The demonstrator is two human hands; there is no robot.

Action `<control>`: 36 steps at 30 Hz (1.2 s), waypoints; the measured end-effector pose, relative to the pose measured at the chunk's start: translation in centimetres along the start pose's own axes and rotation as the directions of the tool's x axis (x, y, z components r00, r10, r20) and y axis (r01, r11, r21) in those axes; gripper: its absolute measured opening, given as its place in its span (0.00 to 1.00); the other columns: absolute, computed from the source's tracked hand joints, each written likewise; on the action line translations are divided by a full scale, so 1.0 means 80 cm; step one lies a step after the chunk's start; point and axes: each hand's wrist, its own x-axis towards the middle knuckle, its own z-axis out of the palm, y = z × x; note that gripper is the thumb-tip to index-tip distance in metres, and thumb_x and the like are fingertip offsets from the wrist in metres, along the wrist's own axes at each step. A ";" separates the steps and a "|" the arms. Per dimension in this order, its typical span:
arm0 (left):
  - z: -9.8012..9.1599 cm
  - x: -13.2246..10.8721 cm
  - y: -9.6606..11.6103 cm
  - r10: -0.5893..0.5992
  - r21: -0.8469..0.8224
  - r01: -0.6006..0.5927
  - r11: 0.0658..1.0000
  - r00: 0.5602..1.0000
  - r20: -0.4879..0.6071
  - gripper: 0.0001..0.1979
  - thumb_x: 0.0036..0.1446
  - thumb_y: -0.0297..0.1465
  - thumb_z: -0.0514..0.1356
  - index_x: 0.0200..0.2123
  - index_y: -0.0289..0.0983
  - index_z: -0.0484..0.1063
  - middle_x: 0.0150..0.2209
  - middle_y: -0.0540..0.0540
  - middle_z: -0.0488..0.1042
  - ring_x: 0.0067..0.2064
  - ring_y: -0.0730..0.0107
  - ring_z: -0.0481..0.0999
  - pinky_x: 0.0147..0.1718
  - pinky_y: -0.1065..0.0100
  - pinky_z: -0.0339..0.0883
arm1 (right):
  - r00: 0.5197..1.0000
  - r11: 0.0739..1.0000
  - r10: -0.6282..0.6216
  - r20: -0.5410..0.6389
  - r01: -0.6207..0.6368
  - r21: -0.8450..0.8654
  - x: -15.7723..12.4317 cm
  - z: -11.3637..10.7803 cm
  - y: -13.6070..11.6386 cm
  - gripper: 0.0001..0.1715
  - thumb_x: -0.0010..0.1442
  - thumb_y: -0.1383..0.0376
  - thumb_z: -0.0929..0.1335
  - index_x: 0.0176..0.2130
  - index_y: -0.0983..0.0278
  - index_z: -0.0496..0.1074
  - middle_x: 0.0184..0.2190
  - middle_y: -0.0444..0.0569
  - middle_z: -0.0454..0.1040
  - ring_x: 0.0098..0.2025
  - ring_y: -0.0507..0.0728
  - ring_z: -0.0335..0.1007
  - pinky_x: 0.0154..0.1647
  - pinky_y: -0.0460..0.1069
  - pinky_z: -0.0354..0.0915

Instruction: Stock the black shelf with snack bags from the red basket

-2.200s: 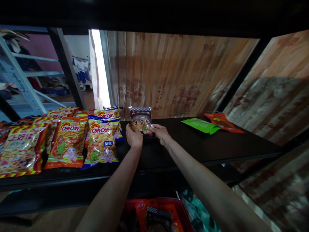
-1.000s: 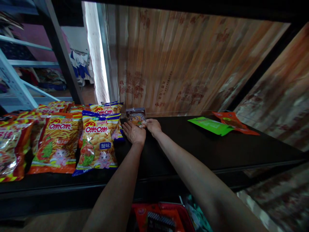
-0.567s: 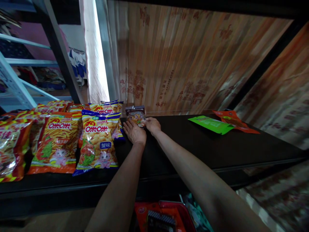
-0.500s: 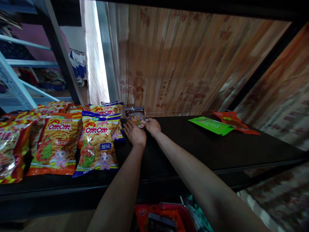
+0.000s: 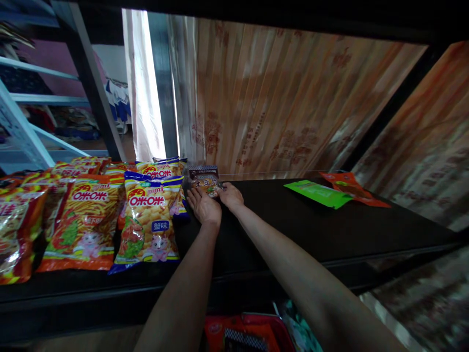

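A small dark brown packet of potato slices (image 5: pixel 203 179) with a checkered top edge stands at the back of the black shelf, leaning slightly back. My left hand (image 5: pixel 205 207) lies against its lower left front, fingers stretched out. At the packet's right edge, my right hand (image 5: pixel 230 195) grips it between thumb and fingers. The packet's lower part is partly covered by my hands. Just left of it stand blue-and-yellow crab-flavour snack bags (image 5: pixel 151 220), the nearest one upright at the front.
Orange shrimp-flavour snack bags (image 5: pixel 82 225) fill the shelf's left end. On the right lie a green packet (image 5: pixel 318 193) and an orange packet (image 5: pixel 353 188). Below the shelf is a red basket (image 5: pixel 273 320) with orange packets. A patterned curtain (image 5: pixel 278 107) hangs behind.
The view has tilted and shifted slightly. The brown packet looks a little more upright and flatter to me, and my hands stay on it in nearly the same place.
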 end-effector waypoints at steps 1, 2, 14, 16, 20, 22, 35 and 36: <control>0.000 0.000 0.000 0.008 0.004 -0.008 1.000 1.000 -0.002 0.28 0.57 0.26 0.50 0.60 0.21 0.59 0.64 0.28 0.57 0.68 0.50 0.49 0.64 0.55 0.43 | 1.000 1.000 -0.007 -0.006 0.007 -0.022 -0.003 -0.002 -0.001 0.25 0.60 0.56 0.65 0.55 0.61 0.67 0.51 0.54 0.73 0.53 0.60 0.69 0.51 0.53 0.63; -0.001 -0.001 0.000 0.020 0.000 -0.020 1.000 1.000 -0.010 0.28 0.57 0.26 0.50 0.60 0.20 0.59 0.64 0.28 0.57 0.68 0.50 0.49 0.64 0.55 0.43 | 0.999 0.999 -0.023 -0.027 0.022 -0.043 -0.007 -0.005 -0.001 0.27 0.59 0.56 0.65 0.56 0.61 0.66 0.52 0.56 0.72 0.54 0.61 0.68 0.52 0.54 0.63; -0.094 -0.062 0.029 0.187 -0.315 -0.259 0.913 0.952 -0.242 0.23 0.57 0.24 0.49 0.56 0.24 0.65 0.62 0.32 0.61 0.67 0.56 0.51 0.65 0.55 0.47 | 0.898 0.797 -0.268 -0.349 0.411 0.443 -0.074 -0.031 0.001 0.16 0.58 0.63 0.63 0.46 0.61 0.71 0.45 0.51 0.75 0.47 0.57 0.71 0.52 0.55 0.65; -0.126 -0.079 0.013 0.236 -0.308 -0.347 0.886 0.909 -0.343 0.22 0.58 0.24 0.49 0.55 0.28 0.66 0.62 0.35 0.62 0.68 0.58 0.51 0.64 0.53 0.47 | 0.915 0.747 -0.307 -0.263 0.403 0.529 -0.104 -0.028 -0.007 0.15 0.59 0.60 0.64 0.45 0.61 0.71 0.42 0.50 0.76 0.45 0.57 0.72 0.50 0.54 0.66; -0.178 -0.093 -0.048 0.222 -0.161 -0.341 0.926 0.839 -0.497 0.21 0.59 0.29 0.51 0.54 0.30 0.67 0.63 0.33 0.59 0.69 0.54 0.46 0.64 0.48 0.46 | 0.870 0.657 -0.490 0.057 0.326 0.680 -0.171 -0.008 -0.035 0.22 0.58 0.54 0.67 0.48 0.62 0.70 0.42 0.49 0.76 0.43 0.56 0.73 0.49 0.53 0.67; -0.191 -0.090 -0.082 0.180 -0.090 -0.267 0.959 0.826 -0.534 0.21 0.58 0.30 0.52 0.54 0.29 0.67 0.63 0.31 0.60 0.68 0.50 0.47 0.63 0.46 0.46 | 0.821 0.632 -0.548 0.162 0.280 0.723 -0.196 0.007 -0.047 0.28 0.55 0.54 0.69 0.53 0.61 0.68 0.43 0.50 0.76 0.45 0.56 0.73 0.49 0.53 0.67; -0.179 -0.080 -0.129 0.114 -0.077 -0.166 0.983 0.886 -0.449 0.26 0.59 0.34 0.50 0.58 0.26 0.62 0.55 0.28 0.69 0.57 0.48 0.67 0.55 0.49 0.60 | 0.824 0.553 -0.561 0.078 0.304 0.776 -0.219 0.043 -0.071 0.36 0.53 0.66 0.71 0.60 0.58 0.62 0.52 0.52 0.73 0.49 0.57 0.73 0.54 0.54 0.66; -0.178 -0.079 -0.128 0.114 -0.080 -0.167 0.983 0.884 -0.453 0.26 0.60 0.34 0.50 0.58 0.26 0.62 0.55 0.28 0.68 0.58 0.48 0.66 0.55 0.49 0.60 | 0.823 0.538 -0.564 0.061 0.311 0.784 -0.216 0.044 -0.072 0.35 0.53 0.67 0.70 0.60 0.57 0.62 0.53 0.51 0.73 0.51 0.56 0.72 0.55 0.54 0.65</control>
